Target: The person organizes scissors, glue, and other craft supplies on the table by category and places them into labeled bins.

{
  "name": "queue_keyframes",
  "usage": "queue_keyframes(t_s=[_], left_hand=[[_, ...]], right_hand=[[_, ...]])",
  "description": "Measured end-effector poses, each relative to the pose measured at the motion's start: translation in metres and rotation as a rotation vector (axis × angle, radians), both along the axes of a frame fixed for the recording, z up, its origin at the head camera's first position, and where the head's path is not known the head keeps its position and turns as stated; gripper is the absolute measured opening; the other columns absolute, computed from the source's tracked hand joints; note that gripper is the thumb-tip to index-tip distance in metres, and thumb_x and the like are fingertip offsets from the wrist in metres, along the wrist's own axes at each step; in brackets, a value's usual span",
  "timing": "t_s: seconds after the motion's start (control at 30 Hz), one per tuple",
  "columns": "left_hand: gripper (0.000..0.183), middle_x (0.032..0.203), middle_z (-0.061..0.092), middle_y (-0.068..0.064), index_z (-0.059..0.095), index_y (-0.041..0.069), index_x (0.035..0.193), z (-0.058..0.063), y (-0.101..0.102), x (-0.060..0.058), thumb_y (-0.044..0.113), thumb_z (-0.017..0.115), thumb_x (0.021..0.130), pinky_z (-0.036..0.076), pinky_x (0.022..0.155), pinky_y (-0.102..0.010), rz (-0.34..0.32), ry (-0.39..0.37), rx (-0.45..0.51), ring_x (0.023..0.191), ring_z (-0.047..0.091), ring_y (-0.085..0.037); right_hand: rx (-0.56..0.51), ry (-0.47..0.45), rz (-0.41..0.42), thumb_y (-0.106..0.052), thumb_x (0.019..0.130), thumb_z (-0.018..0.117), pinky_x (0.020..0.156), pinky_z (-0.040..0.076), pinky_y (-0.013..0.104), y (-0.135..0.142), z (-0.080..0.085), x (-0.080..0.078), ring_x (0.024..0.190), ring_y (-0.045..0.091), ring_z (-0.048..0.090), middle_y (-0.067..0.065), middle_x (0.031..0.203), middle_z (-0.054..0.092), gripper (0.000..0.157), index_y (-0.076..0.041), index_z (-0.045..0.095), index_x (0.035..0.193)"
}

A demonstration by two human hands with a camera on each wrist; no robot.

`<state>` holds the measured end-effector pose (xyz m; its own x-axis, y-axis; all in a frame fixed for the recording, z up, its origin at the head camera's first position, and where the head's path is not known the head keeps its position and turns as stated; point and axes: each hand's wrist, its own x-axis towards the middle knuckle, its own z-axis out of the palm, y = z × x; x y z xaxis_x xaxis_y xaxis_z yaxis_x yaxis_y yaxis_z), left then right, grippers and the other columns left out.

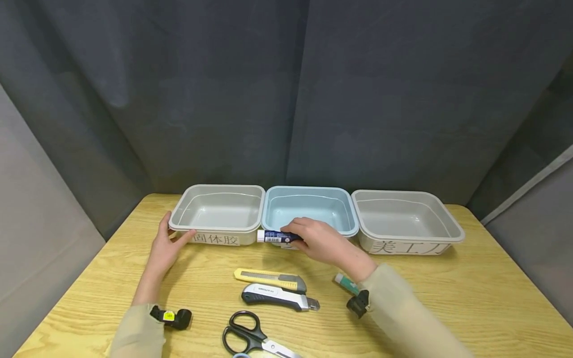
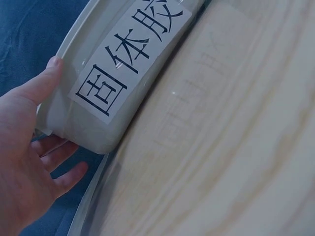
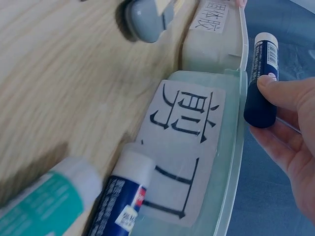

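Note:
My left hand grips the left front corner of the left grey bin, thumb on its front and other fingers around the side. In the left wrist view its paper label faces outward. A dark blue glue stick with a white cap is pinched in my right hand, thumb against the barrel. It lies sideways over the front rim of the light blue bin, cap pointing left toward the grey bin.
Another grey bin stands at the right. On the table lie a yellow utility knife, a white and black one, black-handled scissors and a green glue stick. A second blue glue stick shows in the right wrist view.

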<state>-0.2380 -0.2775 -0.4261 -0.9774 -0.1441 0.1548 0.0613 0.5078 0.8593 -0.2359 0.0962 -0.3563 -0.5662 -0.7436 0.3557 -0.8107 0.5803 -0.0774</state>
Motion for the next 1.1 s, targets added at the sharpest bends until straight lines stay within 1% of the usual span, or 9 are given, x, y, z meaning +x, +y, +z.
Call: queue_keyframes(t_s=[0.27, 0.33, 0.47, 0.6, 0.8, 0.97, 1.1], left_hand=[[0.096, 0.146, 0.02, -0.023, -0.003, 0.011, 0.147, -0.001, 0.001, 0.0, 0.041, 0.062, 0.084, 0.032, 0.103, -0.049, 0.0, 0.001, -0.002, 0.129, 0.028, -0.038], [0.095, 0.146, 0.022, -0.023, -0.001, 0.011, 0.147, -0.001, 0.001, -0.001, 0.041, 0.063, 0.083, 0.033, 0.103, -0.048, 0.016, 0.004, -0.007, 0.127, 0.03, -0.037], [0.096, 0.146, 0.022, -0.022, -0.001, 0.012, 0.147, -0.003, 0.0, -0.003, 0.042, 0.063, 0.083, 0.033, 0.103, -0.049, 0.025, 0.005, -0.007, 0.127, 0.031, -0.037], [0.096, 0.147, 0.02, -0.022, -0.003, 0.013, 0.147, -0.004, -0.001, -0.003, 0.043, 0.062, 0.083, 0.031, 0.104, -0.049, 0.016, 0.001, -0.005, 0.129, 0.028, -0.038], [0.095, 0.147, 0.02, -0.022, -0.003, 0.012, 0.147, -0.004, -0.001, -0.002, 0.041, 0.062, 0.084, 0.031, 0.103, -0.049, 0.018, -0.008, -0.002, 0.129, 0.028, -0.038], [0.095, 0.147, 0.02, -0.023, -0.002, 0.011, 0.147, -0.005, 0.002, -0.004, 0.042, 0.062, 0.083, 0.031, 0.103, -0.05, 0.006, 0.01, 0.008, 0.129, 0.028, -0.039], [0.096, 0.145, 0.022, -0.023, 0.001, 0.009, 0.147, -0.005, 0.005, -0.005, 0.044, 0.062, 0.083, 0.033, 0.102, -0.05, 0.009, 0.026, 0.006, 0.126, 0.03, -0.039]], right_hand=[[-0.017, 0.001, -0.014, -0.013, 0.084, 0.065, 0.077, 0.05, 0.029, -0.014, 0.003, -0.013, 0.092, 0.013, 0.059, 0.001, 0.102, 0.062, 0.031, -0.01, 0.062, 0.114], [-0.02, 0.007, -0.016, -0.012, 0.084, 0.065, 0.077, 0.05, 0.029, -0.019, 0.004, -0.016, 0.091, 0.013, 0.059, 0.001, 0.101, 0.062, 0.03, -0.01, 0.062, 0.114], [-0.025, 0.012, -0.029, -0.011, 0.084, 0.065, 0.075, 0.05, 0.028, -0.029, 0.007, -0.022, 0.088, 0.012, 0.059, 0.001, 0.099, 0.062, 0.029, -0.01, 0.063, 0.113], [-0.021, -0.006, -0.039, -0.011, 0.085, 0.064, 0.076, 0.05, 0.026, -0.038, 0.009, -0.028, 0.09, 0.011, 0.059, 0.0, 0.101, 0.063, 0.029, -0.011, 0.062, 0.114], [-0.014, -0.037, -0.052, -0.012, 0.086, 0.062, 0.081, 0.049, 0.027, -0.05, 0.009, -0.034, 0.095, 0.012, 0.059, 0.001, 0.104, 0.063, 0.029, -0.011, 0.062, 0.115], [-0.019, -0.061, -0.079, -0.013, 0.086, 0.062, 0.086, 0.048, 0.029, -0.057, 0.01, -0.039, 0.101, 0.014, 0.059, 0.002, 0.111, 0.063, 0.03, -0.011, 0.061, 0.116], [-0.022, -0.085, -0.096, -0.013, 0.087, 0.061, 0.085, 0.048, 0.029, -0.062, 0.009, -0.042, 0.099, 0.015, 0.059, 0.001, 0.11, 0.064, 0.028, -0.011, 0.062, 0.115]])
